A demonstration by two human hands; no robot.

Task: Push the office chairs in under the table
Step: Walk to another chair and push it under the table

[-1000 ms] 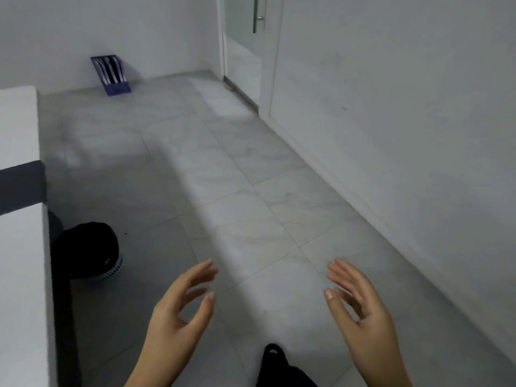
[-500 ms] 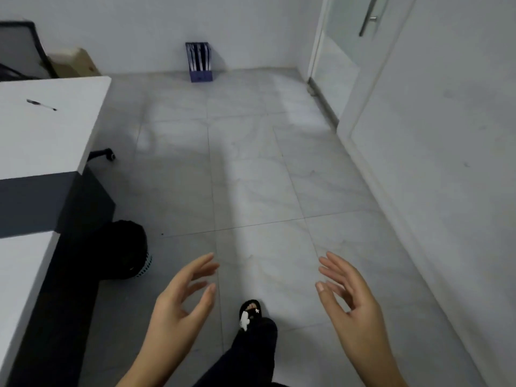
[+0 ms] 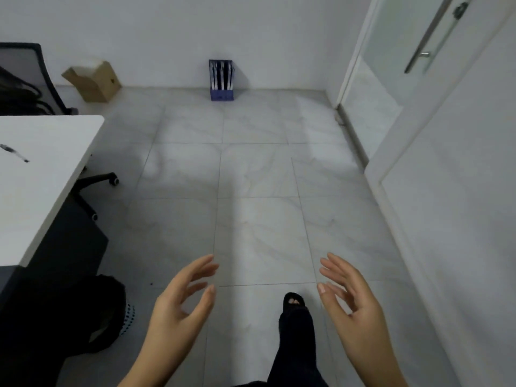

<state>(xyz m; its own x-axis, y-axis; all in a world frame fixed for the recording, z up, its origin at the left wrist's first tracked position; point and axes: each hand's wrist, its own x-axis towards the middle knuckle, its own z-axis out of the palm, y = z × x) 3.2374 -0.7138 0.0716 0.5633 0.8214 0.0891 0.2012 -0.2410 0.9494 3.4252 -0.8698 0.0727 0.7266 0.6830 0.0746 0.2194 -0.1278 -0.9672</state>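
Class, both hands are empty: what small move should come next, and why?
Probably step forward-left toward the black mesh-backed office chair behind the white table. The left hand and right hand hover open over bare floor, far from it.

Pale marbled floor tiles point(image 3: 257, 169), white walls point(image 3: 167, 32), glass door point(image 3: 396, 65) at right, cardboard box point(image 3: 93, 81) by the far wall

Black office chair point(image 3: 25, 79) behind white table point(image 3: 42, 174), seemingly unpushed
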